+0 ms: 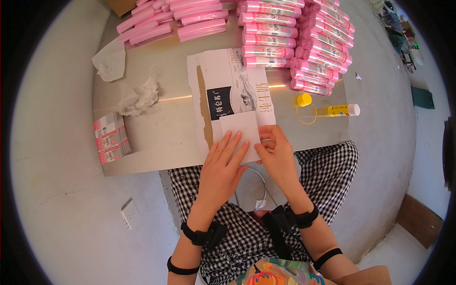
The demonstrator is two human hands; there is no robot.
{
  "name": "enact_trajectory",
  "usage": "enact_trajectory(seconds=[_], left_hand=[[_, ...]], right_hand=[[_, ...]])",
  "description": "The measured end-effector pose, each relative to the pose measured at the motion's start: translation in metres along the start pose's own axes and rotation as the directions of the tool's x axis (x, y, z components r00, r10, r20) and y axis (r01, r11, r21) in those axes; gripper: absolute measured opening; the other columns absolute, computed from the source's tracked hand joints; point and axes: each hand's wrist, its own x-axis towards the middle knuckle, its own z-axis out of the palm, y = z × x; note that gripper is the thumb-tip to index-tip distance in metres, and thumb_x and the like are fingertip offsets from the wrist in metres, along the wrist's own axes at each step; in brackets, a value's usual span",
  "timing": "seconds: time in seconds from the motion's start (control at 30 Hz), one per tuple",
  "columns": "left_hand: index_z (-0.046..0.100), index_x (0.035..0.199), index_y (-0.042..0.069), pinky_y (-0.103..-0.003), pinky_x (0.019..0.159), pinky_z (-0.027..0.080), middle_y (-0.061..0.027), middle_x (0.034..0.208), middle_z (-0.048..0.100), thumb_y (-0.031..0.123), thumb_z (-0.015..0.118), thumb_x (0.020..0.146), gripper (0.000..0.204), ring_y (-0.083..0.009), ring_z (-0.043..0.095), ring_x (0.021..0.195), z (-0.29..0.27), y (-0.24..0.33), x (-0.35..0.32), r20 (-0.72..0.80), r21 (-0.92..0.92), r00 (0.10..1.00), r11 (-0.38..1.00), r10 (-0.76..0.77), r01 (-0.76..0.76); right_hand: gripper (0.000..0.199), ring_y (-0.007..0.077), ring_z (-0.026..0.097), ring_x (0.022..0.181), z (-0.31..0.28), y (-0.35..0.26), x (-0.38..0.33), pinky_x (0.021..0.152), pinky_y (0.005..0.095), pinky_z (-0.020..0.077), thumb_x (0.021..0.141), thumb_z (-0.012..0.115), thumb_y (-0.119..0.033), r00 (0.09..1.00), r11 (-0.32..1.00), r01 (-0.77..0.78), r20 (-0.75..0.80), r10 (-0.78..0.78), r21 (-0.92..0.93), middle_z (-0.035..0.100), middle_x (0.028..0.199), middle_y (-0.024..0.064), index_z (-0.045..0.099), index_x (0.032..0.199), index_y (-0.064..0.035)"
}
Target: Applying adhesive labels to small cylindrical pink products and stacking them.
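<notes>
A small white paper sheet (241,124) lies on a flattened cardboard piece (247,90), which is printed with a black block and a grey picture and has a torn brown strip. My left hand (223,166) rests flat on the sheet with its fingers stretched out. At the sheet's right edge, my right hand (278,156) has its fingers curled and its thumb against the paper, seemingly pinching that edge. Part of the sheet is hidden under my left hand.
Pink wrapped rolls (268,40) are stacked at the back right, with plain pink rolls (202,21) beyond. Label stacks (111,137) and crumpled paper (147,95) lie left. A yellow glue stick (339,110) and its yellow cap (304,99) are on the metal table (161,147).
</notes>
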Motion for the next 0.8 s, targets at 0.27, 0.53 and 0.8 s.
enact_trajectory(seconds=[0.27,0.53,0.8], left_hand=[[0.057,0.129,0.013,-0.047,0.11,0.033,-0.0075,0.141,0.049,0.015,0.067,0.083,0.047,-0.0278,0.042,0.133,0.012,-0.002,0.007,-0.024,0.033,0.999,0.999,0.028,-0.028],[0.057,0.128,0.009,-0.047,0.109,0.034,-0.0093,0.137,0.052,0.014,0.07,0.08,0.051,-0.0294,0.043,0.132,0.012,-0.003,0.005,-0.053,0.063,0.998,0.997,0.039,-0.036],[0.053,0.13,0.006,-0.047,0.11,0.032,-0.0093,0.138,0.051,0.013,0.069,0.079,0.054,-0.0297,0.043,0.132,0.009,-0.003,0.003,-0.056,0.035,0.997,0.998,0.046,-0.045]], right_hand=[[0.027,0.0267,0.064,0.072,-0.012,-0.005,-0.008,0.067,0.0341,0.0511,0.083,0.06,-0.002,0.97,0.888,0.203,-0.038,-0.239,-0.412,0.066,0.093,0.0141,0.057,0.11,-0.0034],[0.049,0.0238,0.049,0.118,-0.117,0.028,-0.007,0.098,0.0347,0.0403,0.085,0.057,0.002,0.751,0.903,0.17,-0.541,-0.378,-0.395,0.051,0.131,0.0136,0.046,0.132,-0.0013],[0.056,0.0212,0.041,0.129,-0.168,0.056,0.07,0.109,0.0366,0.0338,0.088,0.064,-0.003,0.746,0.877,0.43,-0.462,-0.479,-0.215,0.046,0.139,0.014,0.038,0.137,0.0015]])
